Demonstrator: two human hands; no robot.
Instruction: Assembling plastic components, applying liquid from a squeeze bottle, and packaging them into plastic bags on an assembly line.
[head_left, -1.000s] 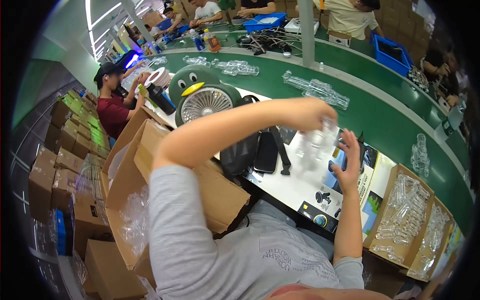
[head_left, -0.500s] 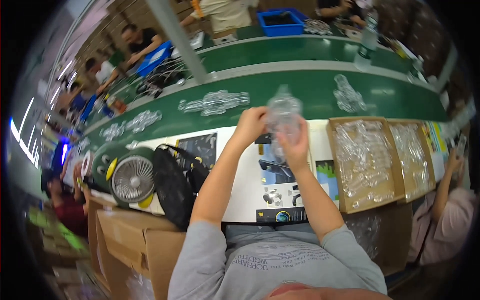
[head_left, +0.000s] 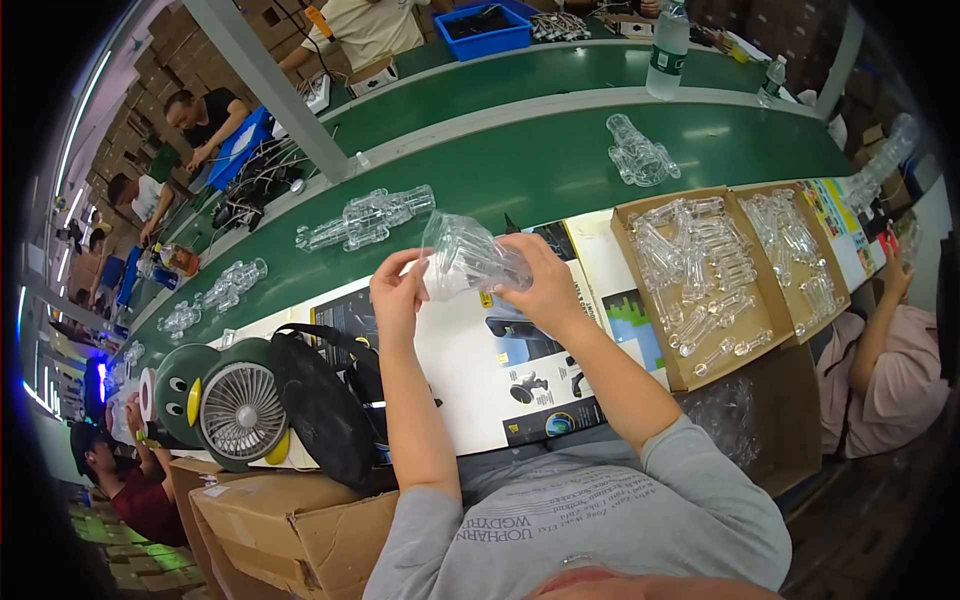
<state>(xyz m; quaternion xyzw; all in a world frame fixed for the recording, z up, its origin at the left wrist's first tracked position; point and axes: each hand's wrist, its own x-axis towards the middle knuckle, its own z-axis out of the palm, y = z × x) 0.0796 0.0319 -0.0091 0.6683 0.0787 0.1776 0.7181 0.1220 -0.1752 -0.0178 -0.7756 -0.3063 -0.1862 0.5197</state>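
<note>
A clear plastic piece (head_left: 468, 258), wide at one end, lies tilted between my hands above the work surface. My left hand (head_left: 398, 290) pinches its left end with thumb and fingertips. Around its right end, the fingers and thumb of my right hand (head_left: 545, 288) are closed. The piece's exact kind I cannot make out. Similar clear plastic parts (head_left: 368, 218) rest on the green table beyond my hands, another clear assembly (head_left: 640, 152) to the right. Printed cardboard sheets (head_left: 470, 400) lie beneath my forearms.
Two shallow cardboard trays (head_left: 690, 375) of clear tube-shaped parts stand at right. A penguin-shaped fan (head_left: 243, 410) and black bag (head_left: 318, 405) sit left, above a cardboard box (head_left: 250, 520). A metal post (head_left: 270, 90) rises at far left. Other people work nearby; one sits at right.
The clear piece has turned from upright to lying sideways. My right hand now grips its right end, my left its left end. The whole view has shifted.
</note>
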